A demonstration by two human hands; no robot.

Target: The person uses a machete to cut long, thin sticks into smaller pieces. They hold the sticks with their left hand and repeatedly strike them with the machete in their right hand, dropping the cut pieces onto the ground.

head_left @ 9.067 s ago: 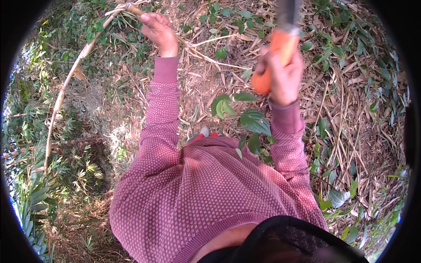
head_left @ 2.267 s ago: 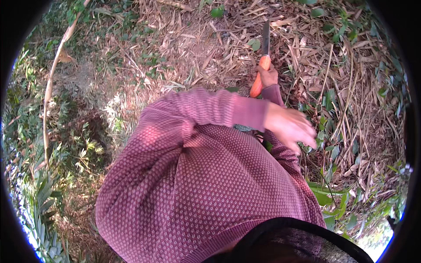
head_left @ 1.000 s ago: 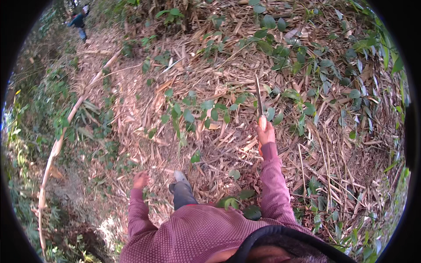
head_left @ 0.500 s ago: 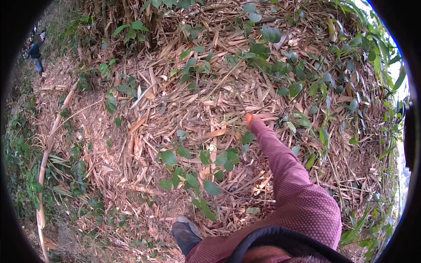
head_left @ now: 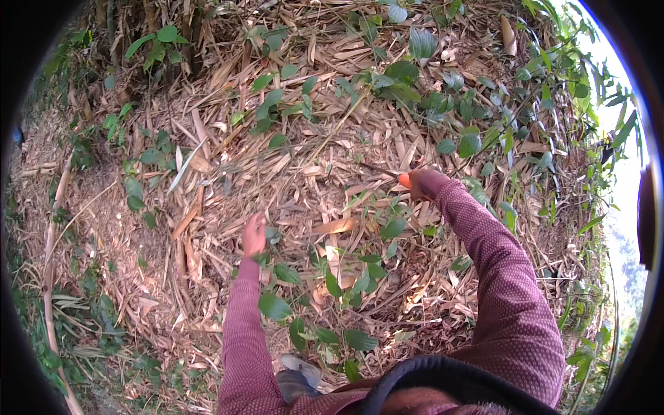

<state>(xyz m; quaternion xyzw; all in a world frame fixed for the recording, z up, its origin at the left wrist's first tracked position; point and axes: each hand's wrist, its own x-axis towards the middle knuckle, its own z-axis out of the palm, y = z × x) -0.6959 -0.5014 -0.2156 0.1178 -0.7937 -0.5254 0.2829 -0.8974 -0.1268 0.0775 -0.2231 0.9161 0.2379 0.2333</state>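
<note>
My right hand (head_left: 425, 185) is closed around the orange handle of a tool (head_left: 404, 180). Its thin dark blade points left over the dry litter; I cannot make out the exact kind of tool. On the other side, my left hand (head_left: 254, 235) reaches forward with fingers stretched out and no object visible in it. Just beside that hand grow the broad green leaves of a low plant (head_left: 275, 306). More leafy stems (head_left: 361, 280) stand between my two arms.
Dry leaves and husks (head_left: 228, 173) cover the sloping ground. A long pale pole (head_left: 50, 270) lies at the left. Green vines (head_left: 470, 144) spread over the right side, and a leafy sprig (head_left: 160, 45) stands far left. My shoe (head_left: 301, 370) shows at the lower edge.
My left arm has come into view, its hand reaching forward beside the low plant. The right hand with the tool has shifted a little right, and its blade now shows more clearly.
</note>
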